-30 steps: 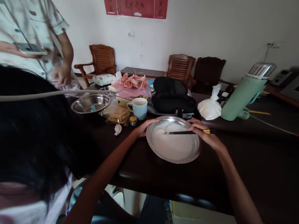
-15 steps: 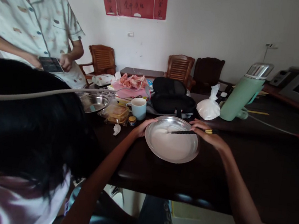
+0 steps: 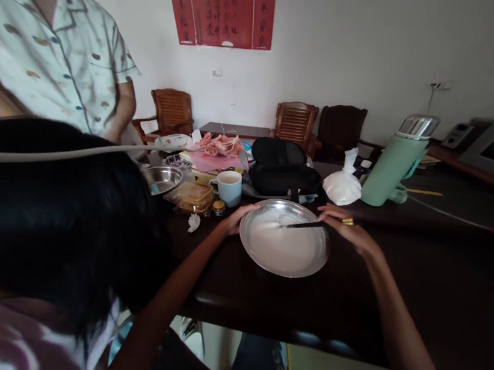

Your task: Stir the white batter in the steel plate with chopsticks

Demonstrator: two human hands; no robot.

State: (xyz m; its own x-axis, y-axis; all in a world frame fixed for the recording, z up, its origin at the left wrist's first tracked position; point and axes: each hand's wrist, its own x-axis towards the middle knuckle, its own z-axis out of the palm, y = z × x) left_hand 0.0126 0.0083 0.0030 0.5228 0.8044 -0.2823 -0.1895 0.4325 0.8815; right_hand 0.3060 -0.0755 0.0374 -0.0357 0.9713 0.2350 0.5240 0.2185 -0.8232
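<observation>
A wide metal basin [image 3: 316, 266] with whitish liquid in it stands near the front edge of the dark table. At its left rim my left hand [image 3: 240, 217] is closed on the basin's edge. My right hand [image 3: 342, 224], to the right of the rim, grips a pair of black chopsticks [image 3: 303, 224] with yellow ends. Their tips reach into the liquid beside a pale lump [image 3: 272, 226]. A knotted clear bag of white powder [image 3: 342, 185] sits behind my right hand.
A light blue mug [image 3: 230, 190], a small jar [image 3: 218, 207], a packaged food box [image 3: 195, 197] and a metal bowl [image 3: 166, 181] stand to the left. Behind are a black case [image 3: 282, 174] and a green thermos [image 3: 389, 170]. A person's dark hair [image 3: 40, 231] fills the near left.
The chopsticks have swung, their tips now lower in the basin and their grip ends less exposed. The view has tilted slightly up. The standing person's phone has passed out of sight.
</observation>
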